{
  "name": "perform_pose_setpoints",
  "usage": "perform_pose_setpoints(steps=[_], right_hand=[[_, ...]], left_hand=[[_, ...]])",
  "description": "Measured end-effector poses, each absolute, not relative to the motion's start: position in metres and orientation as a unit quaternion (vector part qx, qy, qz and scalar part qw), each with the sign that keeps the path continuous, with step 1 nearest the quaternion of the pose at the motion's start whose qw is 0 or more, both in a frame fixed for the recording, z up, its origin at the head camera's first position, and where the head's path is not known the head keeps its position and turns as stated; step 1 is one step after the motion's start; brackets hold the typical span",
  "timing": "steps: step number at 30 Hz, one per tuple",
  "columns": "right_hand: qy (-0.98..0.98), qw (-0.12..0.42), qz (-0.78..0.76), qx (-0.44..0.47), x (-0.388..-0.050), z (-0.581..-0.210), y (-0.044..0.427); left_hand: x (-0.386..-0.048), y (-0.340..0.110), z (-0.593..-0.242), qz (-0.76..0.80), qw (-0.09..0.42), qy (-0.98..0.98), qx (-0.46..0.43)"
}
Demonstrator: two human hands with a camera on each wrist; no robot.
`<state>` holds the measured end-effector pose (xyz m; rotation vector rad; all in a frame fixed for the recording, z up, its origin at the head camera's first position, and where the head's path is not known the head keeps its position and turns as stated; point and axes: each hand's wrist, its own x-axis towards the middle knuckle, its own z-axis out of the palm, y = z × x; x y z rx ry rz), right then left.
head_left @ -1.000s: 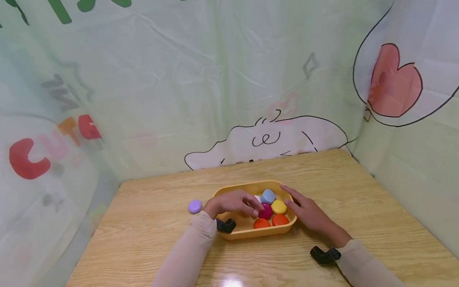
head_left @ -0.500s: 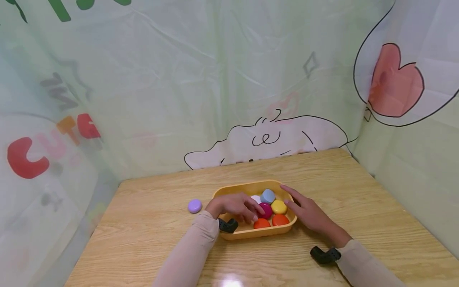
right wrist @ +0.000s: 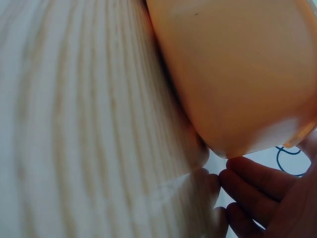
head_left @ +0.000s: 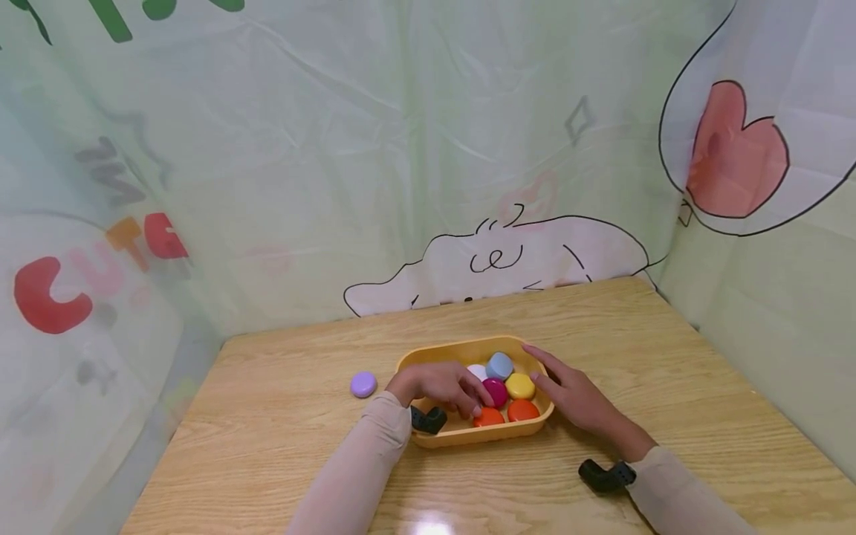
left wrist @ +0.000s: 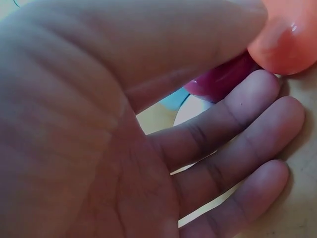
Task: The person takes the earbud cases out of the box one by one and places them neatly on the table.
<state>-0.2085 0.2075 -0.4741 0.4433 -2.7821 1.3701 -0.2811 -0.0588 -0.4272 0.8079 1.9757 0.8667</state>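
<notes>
A yellow-orange oblong plastic tray point(head_left: 461, 439) stands on the table with several smooth rounded pieces in it. My left hand point(head_left: 441, 383) reaches into the tray from the left. Its thumb tip lies against a red-orange piece point(head_left: 489, 417), while the other fingers spread loosely beside a magenta piece point(head_left: 495, 391). The left wrist view shows nothing gripped in the palm. At the tray's right end, my right hand point(head_left: 580, 397) holds the wall, its thumb over the rim and its fingers along the outside. A yellow piece point(head_left: 521, 386) lies closest to that thumb.
Also in the tray are a second red-orange piece point(head_left: 524, 410), a light blue piece point(head_left: 499, 365) and a white one point(head_left: 477, 371). A lilac piece point(head_left: 364, 384) lies on the wooden table point(head_left: 267, 438), left of the tray. Printed curtains hang behind the table.
My left hand has shifted slightly right and toward me, from the magenta piece to the nearer red-orange piece. The right hand and tray have stayed in place.
</notes>
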Motion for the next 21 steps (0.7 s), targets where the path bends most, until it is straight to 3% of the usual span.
perform_pose_setpoints(steps=[21], right_hand=[[-0.887,0.005,0.438,0.143,-0.2091,-0.4752,0.2083]], left_hand=[[-0.2782,-0.0584,-0.4274,0.354,0.418,0.775,0.316]])
